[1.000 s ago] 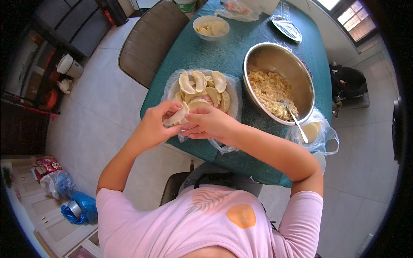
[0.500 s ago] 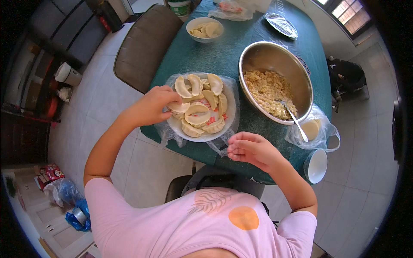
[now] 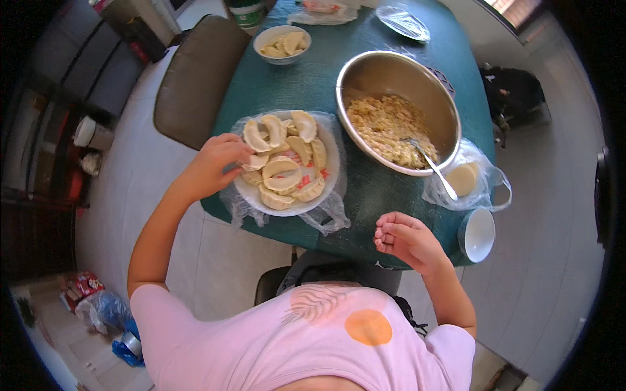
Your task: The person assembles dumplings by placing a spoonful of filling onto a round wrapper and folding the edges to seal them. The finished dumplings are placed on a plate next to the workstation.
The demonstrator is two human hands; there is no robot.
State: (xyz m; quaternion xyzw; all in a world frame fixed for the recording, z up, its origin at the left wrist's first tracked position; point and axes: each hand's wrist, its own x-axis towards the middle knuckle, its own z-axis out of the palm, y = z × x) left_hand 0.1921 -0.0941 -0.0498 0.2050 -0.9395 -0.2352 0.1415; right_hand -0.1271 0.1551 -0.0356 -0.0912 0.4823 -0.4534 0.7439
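Observation:
At the left rim of a plastic-covered white plate [image 3: 331, 171], my left hand [image 3: 220, 161] pinches the end of a pale dumpling [image 3: 256, 162] that lies against others. Several folded dumplings [image 3: 282, 182] fill the plate, with red print showing between them. My right hand [image 3: 409, 241] hovers over the table's front edge, fingers curled in and nothing visible in them. To its upper right, a large steel bowl [image 3: 450, 107] holds minced filling [image 3: 391, 130], and a metal spoon [image 3: 438, 171] leans on the bowl's rim.
Right of the steel bowl lies a clear bag [image 3: 482, 186] with round dough wrappers [image 3: 463, 179]. A small white bowl [image 3: 479, 236] sits at the right table edge. Further back are a bowl of pale dough pieces [image 3: 282, 44] and a plastic-wrapped plate [image 3: 403, 25]. A brown chair [image 3: 199, 78] stands left.
My right hand has drawn away from the plate to the right. My left hand stays at the dumpling on the plate's left rim. The whole view has shifted slightly.

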